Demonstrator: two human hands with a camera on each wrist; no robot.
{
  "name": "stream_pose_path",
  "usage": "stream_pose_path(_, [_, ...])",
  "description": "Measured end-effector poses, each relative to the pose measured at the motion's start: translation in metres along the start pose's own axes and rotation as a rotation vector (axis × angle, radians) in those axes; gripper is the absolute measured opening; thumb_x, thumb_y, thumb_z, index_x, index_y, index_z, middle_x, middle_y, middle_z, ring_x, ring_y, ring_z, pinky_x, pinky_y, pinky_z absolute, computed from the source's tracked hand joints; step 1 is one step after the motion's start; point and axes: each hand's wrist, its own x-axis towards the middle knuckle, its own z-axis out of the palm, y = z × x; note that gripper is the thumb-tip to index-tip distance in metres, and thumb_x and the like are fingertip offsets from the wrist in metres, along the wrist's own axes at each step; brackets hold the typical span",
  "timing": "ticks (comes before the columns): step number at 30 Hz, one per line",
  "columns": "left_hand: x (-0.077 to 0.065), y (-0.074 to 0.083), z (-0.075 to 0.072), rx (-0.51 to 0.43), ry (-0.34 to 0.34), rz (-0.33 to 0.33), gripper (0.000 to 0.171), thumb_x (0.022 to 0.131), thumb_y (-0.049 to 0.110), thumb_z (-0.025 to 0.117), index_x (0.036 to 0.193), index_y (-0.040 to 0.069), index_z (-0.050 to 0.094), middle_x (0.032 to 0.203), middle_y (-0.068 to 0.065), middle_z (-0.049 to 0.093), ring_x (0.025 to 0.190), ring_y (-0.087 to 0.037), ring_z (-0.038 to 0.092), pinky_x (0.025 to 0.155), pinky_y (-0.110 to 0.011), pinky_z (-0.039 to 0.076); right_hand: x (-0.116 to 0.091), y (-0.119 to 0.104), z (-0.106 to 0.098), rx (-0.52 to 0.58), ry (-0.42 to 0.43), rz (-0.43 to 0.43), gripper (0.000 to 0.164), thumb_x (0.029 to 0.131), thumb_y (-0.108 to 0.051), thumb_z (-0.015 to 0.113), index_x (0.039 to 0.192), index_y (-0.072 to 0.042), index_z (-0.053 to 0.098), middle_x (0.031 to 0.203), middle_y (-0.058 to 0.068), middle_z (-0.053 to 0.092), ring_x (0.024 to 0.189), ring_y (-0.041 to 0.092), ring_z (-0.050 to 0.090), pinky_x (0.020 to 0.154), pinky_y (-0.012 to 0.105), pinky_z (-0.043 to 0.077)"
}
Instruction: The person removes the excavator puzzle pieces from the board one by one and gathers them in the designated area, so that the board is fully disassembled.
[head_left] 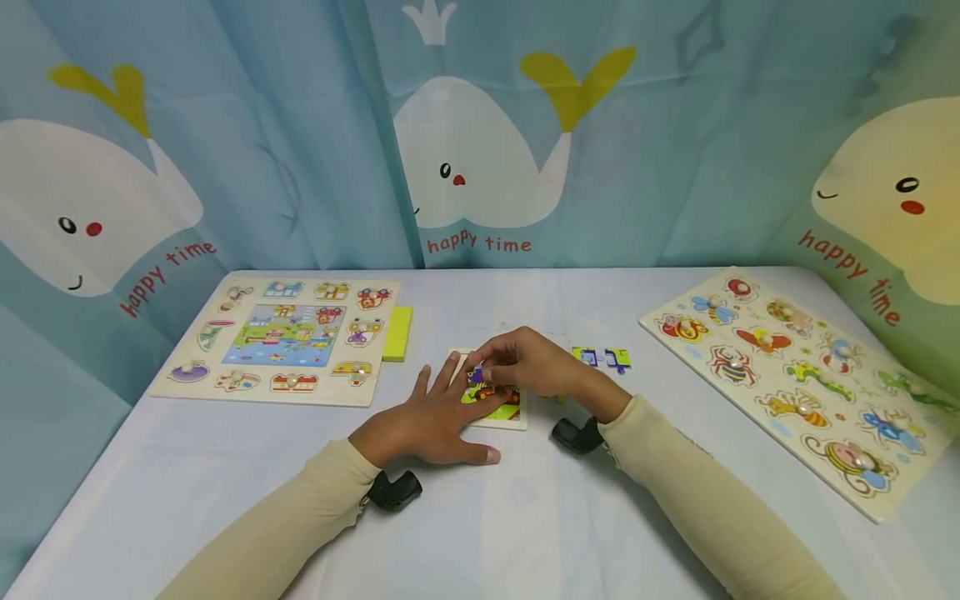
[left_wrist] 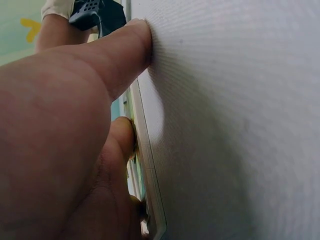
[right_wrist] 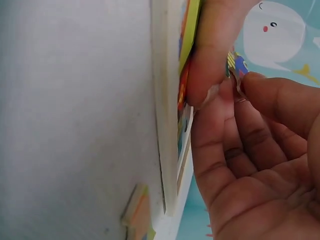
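A small jigsaw board [head_left: 513,423] with a pale wooden edge lies at the middle of the table, showing green, yellow and orange pieces. Spread across its left side, my left hand [head_left: 431,423] rests with straight fingers on the board, its thumb on the tablecloth. Above the board's upper part, my right hand [head_left: 538,367] pinches a small blue-and-yellow puzzle piece [right_wrist: 241,65] between thumb and fingers. Fingers hide much of the board and the piece. Right of the board lie two loose puzzle pieces [head_left: 618,359], and another is partly hidden under the right wrist.
At the left is a vehicle peg-puzzle board [head_left: 281,387], with a yellow-green block [head_left: 397,333] against its right edge. An insect peg-puzzle board [head_left: 806,408] lies slanted at the right. A blue whale-print curtain [head_left: 480,167] hangs behind the table.
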Motion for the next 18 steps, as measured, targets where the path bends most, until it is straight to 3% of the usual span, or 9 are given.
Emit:
stream_pose_path(9, [-0.0014,0.0003,-0.0003,-0.019,0.002,0.007,0.076,0.089,0.065,0.053,0.154,0.039,0.024,0.161,-0.011,-0.011,0.142,-0.034,-0.023,0.109,-0.062,-0.008,-0.001,-0.0003,-0.0033,0.035,0.049,0.017,0.022,0.095,0.0,0.06,0.115,-0.002,0.07,0.101,0.006,0.071,0.086,0.018,0.067,0.078,0.033,0.053])
stream_pose_path(18, [-0.0003,0.0006,-0.0008,-0.012,0.004,0.009,0.076,0.089,0.066,0.052,0.154,0.039,0.023,0.161,-0.012,-0.012,0.143,-0.035,-0.022,0.109,-0.063,-0.007,-0.0014,-0.0002,-0.0054,0.058,0.06,0.042,0.023,0.095,0.002,0.059,0.116,0.003,0.068,0.1,0.009,0.071,0.087,0.02,0.067,0.08,0.033,0.053])
